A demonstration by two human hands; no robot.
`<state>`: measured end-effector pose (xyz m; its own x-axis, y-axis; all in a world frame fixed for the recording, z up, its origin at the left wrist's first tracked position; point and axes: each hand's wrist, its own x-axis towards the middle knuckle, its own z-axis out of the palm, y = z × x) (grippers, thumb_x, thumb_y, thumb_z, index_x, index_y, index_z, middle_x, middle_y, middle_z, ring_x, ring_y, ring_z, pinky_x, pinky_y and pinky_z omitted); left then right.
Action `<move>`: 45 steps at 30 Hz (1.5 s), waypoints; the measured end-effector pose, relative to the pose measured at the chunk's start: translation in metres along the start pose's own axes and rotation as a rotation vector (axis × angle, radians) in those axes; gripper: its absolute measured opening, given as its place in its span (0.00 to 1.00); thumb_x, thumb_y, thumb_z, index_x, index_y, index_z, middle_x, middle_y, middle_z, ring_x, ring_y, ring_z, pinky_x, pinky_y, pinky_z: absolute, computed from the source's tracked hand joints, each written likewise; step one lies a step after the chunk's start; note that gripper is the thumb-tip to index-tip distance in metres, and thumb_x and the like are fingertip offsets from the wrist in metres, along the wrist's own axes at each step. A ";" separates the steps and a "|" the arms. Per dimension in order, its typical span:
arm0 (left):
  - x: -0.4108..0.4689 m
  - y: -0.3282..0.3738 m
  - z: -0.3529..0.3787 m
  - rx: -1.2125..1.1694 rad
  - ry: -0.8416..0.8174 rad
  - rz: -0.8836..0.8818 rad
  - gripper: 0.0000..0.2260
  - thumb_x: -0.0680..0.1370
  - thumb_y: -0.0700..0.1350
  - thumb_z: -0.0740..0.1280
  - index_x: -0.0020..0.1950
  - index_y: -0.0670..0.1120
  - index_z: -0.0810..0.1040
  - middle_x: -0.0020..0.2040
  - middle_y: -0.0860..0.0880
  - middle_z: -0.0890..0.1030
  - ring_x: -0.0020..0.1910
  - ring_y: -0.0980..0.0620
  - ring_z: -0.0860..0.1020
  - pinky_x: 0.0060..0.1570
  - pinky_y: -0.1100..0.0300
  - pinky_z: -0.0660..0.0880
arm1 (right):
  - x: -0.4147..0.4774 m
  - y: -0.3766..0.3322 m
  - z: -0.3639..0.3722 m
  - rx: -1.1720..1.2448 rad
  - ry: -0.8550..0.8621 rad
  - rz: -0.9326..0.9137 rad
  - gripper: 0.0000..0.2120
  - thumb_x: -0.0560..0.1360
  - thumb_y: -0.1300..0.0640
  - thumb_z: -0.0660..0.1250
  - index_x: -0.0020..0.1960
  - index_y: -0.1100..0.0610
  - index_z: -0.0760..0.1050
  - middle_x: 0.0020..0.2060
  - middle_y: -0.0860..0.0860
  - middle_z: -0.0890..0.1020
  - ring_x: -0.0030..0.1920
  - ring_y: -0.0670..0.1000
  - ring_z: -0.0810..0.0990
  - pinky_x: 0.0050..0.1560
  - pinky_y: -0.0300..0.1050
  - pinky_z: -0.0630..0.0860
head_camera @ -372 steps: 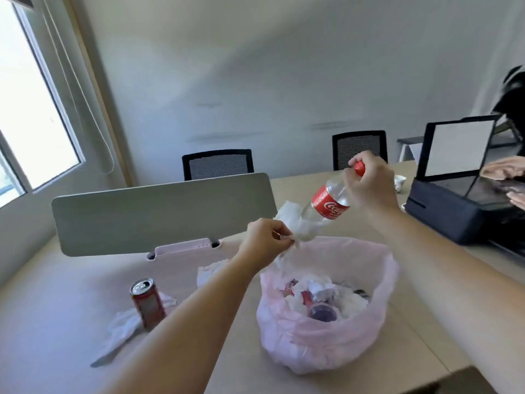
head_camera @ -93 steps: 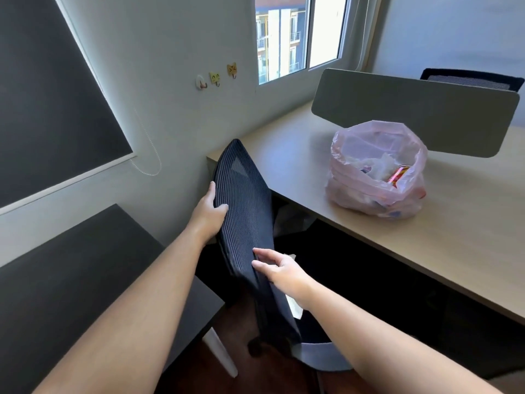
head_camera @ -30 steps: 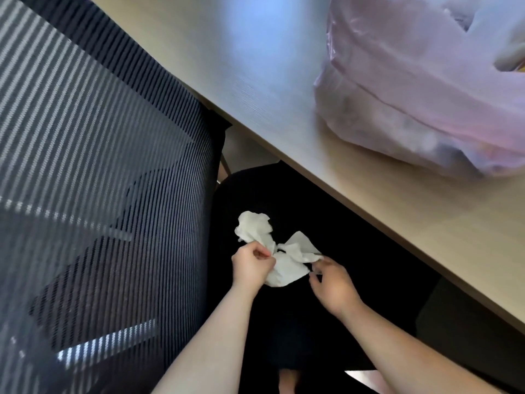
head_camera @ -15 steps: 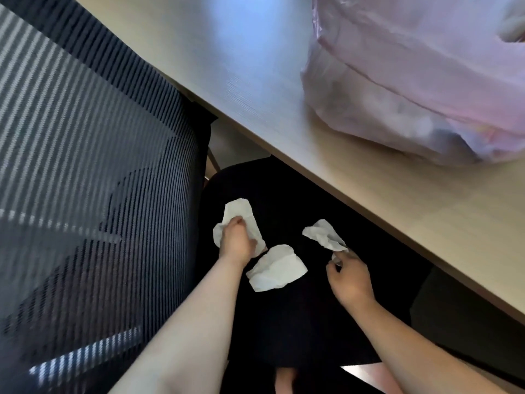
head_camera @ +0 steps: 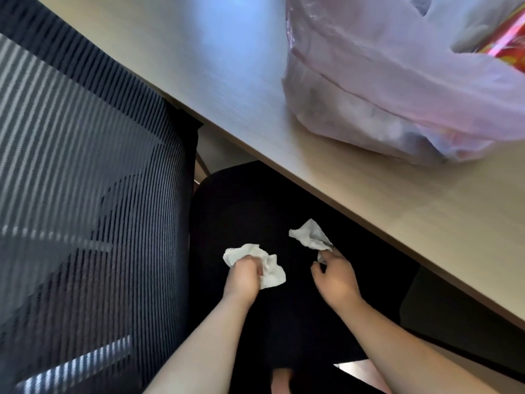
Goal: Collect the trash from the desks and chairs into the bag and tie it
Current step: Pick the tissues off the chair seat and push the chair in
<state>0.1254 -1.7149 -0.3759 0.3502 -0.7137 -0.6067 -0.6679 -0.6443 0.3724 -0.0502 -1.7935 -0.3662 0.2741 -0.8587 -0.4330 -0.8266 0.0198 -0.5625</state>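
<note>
— On the black chair seat point(head_camera: 241, 211), under the desk edge point(head_camera: 355, 191), what have you got?
— I see white crumpled tissues. My left hand point(head_camera: 244, 275) is fisted around one wad point(head_camera: 270, 268); my right hand point(head_camera: 336, 280) pinches another tissue point(head_camera: 309, 237) at its fingertips.
— The bag?
— The pink bag point(head_camera: 397, 89), translucent and stuffed, sits on the desk near its edge.

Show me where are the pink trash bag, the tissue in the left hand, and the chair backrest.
pink trash bag point(head_camera: 383, 89), head view, on its front side wall.
tissue in the left hand point(head_camera: 271, 273), head view, on its free right part.
chair backrest point(head_camera: 85, 180), head view, on its mesh middle.
</note>
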 end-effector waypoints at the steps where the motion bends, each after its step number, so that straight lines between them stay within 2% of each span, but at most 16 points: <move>1: 0.003 0.000 0.001 -0.039 0.057 -0.025 0.14 0.73 0.35 0.63 0.33 0.51 0.70 0.42 0.49 0.76 0.42 0.54 0.73 0.44 0.63 0.69 | -0.003 0.001 0.000 -0.004 -0.008 0.004 0.12 0.77 0.59 0.61 0.58 0.61 0.75 0.58 0.52 0.76 0.50 0.46 0.75 0.48 0.36 0.69; 6: -0.020 0.011 -0.039 -0.358 0.208 -0.171 0.10 0.67 0.31 0.65 0.34 0.47 0.76 0.35 0.52 0.76 0.32 0.57 0.74 0.26 0.70 0.68 | -0.022 -0.020 -0.016 -0.014 0.006 -0.069 0.11 0.76 0.60 0.62 0.56 0.61 0.77 0.57 0.51 0.77 0.48 0.44 0.74 0.48 0.33 0.68; 11: -0.062 0.037 -0.141 -0.442 0.366 -0.104 0.08 0.65 0.35 0.70 0.31 0.47 0.76 0.30 0.53 0.77 0.29 0.57 0.74 0.27 0.71 0.68 | -0.048 -0.087 -0.068 0.028 0.056 -0.282 0.05 0.75 0.62 0.63 0.42 0.61 0.76 0.56 0.48 0.78 0.52 0.48 0.78 0.46 0.29 0.67; 13: -0.081 0.047 -0.181 -0.429 0.435 -0.061 0.07 0.66 0.37 0.69 0.31 0.48 0.77 0.31 0.53 0.79 0.30 0.58 0.75 0.28 0.72 0.67 | -0.059 -0.119 -0.092 0.066 0.078 -0.386 0.05 0.74 0.62 0.63 0.41 0.62 0.76 0.53 0.48 0.79 0.51 0.51 0.80 0.48 0.34 0.71; 15: -0.102 0.059 -0.217 -0.440 0.504 -0.018 0.06 0.65 0.38 0.69 0.31 0.49 0.77 0.32 0.52 0.80 0.31 0.56 0.76 0.30 0.68 0.68 | -0.073 -0.154 -0.120 0.104 0.121 -0.510 0.05 0.74 0.64 0.64 0.41 0.62 0.77 0.52 0.47 0.80 0.51 0.52 0.80 0.50 0.32 0.71; 17: -0.124 0.075 -0.254 -0.478 0.573 0.039 0.05 0.65 0.39 0.69 0.32 0.48 0.78 0.31 0.52 0.80 0.30 0.55 0.76 0.33 0.63 0.72 | -0.087 -0.186 -0.152 0.148 0.213 -0.663 0.06 0.73 0.66 0.64 0.45 0.62 0.80 0.58 0.48 0.80 0.58 0.48 0.79 0.57 0.25 0.66; 20: -0.147 0.112 -0.302 -0.511 0.673 0.166 0.05 0.66 0.40 0.70 0.32 0.48 0.78 0.31 0.53 0.80 0.30 0.55 0.76 0.35 0.61 0.74 | -0.097 -0.224 -0.204 0.154 0.368 -0.794 0.14 0.73 0.66 0.64 0.58 0.62 0.79 0.61 0.53 0.80 0.62 0.51 0.78 0.65 0.36 0.68; 21: -0.153 0.126 -0.314 -0.519 0.708 0.223 0.05 0.66 0.40 0.70 0.32 0.49 0.77 0.30 0.54 0.80 0.31 0.56 0.76 0.35 0.62 0.73 | -0.098 -0.233 -0.222 0.163 0.437 -0.801 0.16 0.73 0.67 0.64 0.59 0.62 0.78 0.60 0.56 0.80 0.61 0.54 0.78 0.65 0.37 0.69; 24: -0.164 0.181 -0.340 -0.511 0.746 0.408 0.08 0.67 0.39 0.70 0.31 0.51 0.77 0.30 0.56 0.78 0.31 0.58 0.75 0.35 0.63 0.72 | -0.093 -0.250 -0.286 0.242 0.687 -0.785 0.17 0.70 0.71 0.65 0.57 0.64 0.79 0.59 0.58 0.80 0.61 0.54 0.78 0.62 0.26 0.61; 26: -0.166 0.216 -0.343 -0.502 0.729 0.515 0.08 0.66 0.39 0.70 0.31 0.52 0.76 0.29 0.57 0.78 0.31 0.61 0.75 0.34 0.66 0.72 | -0.084 -0.249 -0.322 0.212 0.753 -0.707 0.15 0.71 0.70 0.64 0.56 0.64 0.79 0.58 0.59 0.81 0.59 0.57 0.78 0.59 0.29 0.63; 28: -0.160 0.247 -0.339 -0.481 0.683 0.587 0.08 0.66 0.40 0.69 0.31 0.53 0.76 0.30 0.57 0.79 0.32 0.62 0.76 0.35 0.70 0.71 | -0.070 -0.239 -0.348 0.099 0.724 -0.608 0.14 0.72 0.67 0.63 0.56 0.64 0.80 0.55 0.60 0.82 0.57 0.58 0.79 0.58 0.38 0.68; 31: -0.144 0.280 -0.329 -0.454 0.613 0.647 0.09 0.66 0.39 0.69 0.32 0.52 0.76 0.33 0.56 0.80 0.34 0.59 0.77 0.37 0.70 0.71 | -0.052 -0.226 -0.364 -0.102 0.537 -0.516 0.12 0.74 0.64 0.61 0.54 0.63 0.80 0.54 0.60 0.81 0.61 0.57 0.75 0.59 0.43 0.69; 35: -0.113 0.299 -0.317 -0.292 0.465 0.591 0.06 0.71 0.39 0.67 0.43 0.49 0.79 0.45 0.48 0.82 0.44 0.52 0.78 0.38 0.73 0.70 | -0.041 -0.215 -0.372 -0.387 0.276 -0.463 0.17 0.75 0.59 0.60 0.61 0.52 0.78 0.69 0.53 0.71 0.71 0.54 0.65 0.70 0.44 0.64; 38: -0.101 0.297 -0.314 -0.166 0.359 0.546 0.12 0.74 0.40 0.65 0.56 0.49 0.76 0.59 0.47 0.77 0.60 0.51 0.74 0.54 0.60 0.73 | -0.042 -0.211 -0.379 -0.440 0.335 -0.424 0.18 0.76 0.58 0.58 0.62 0.50 0.77 0.75 0.52 0.61 0.75 0.52 0.59 0.73 0.45 0.58; 42: -0.119 0.284 -0.325 -0.172 0.397 0.536 0.13 0.75 0.38 0.62 0.57 0.50 0.76 0.63 0.49 0.74 0.63 0.53 0.73 0.51 0.63 0.71 | -0.058 -0.211 -0.379 -0.353 0.486 -0.455 0.16 0.73 0.63 0.58 0.54 0.52 0.81 0.72 0.50 0.68 0.71 0.52 0.65 0.70 0.44 0.62; 45: -0.145 0.262 -0.339 -0.175 0.448 0.507 0.13 0.75 0.39 0.61 0.57 0.50 0.76 0.63 0.48 0.73 0.62 0.52 0.73 0.52 0.61 0.71 | -0.073 -0.234 -0.366 -0.205 0.475 -0.547 0.16 0.73 0.66 0.58 0.49 0.55 0.83 0.69 0.52 0.73 0.67 0.54 0.71 0.67 0.46 0.66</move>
<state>0.1226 -1.8737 0.0479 0.2855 -0.9583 0.0058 -0.7181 -0.2099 0.6635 -0.0572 -1.9236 0.0547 0.4688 -0.8479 0.2474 -0.7212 -0.5292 -0.4471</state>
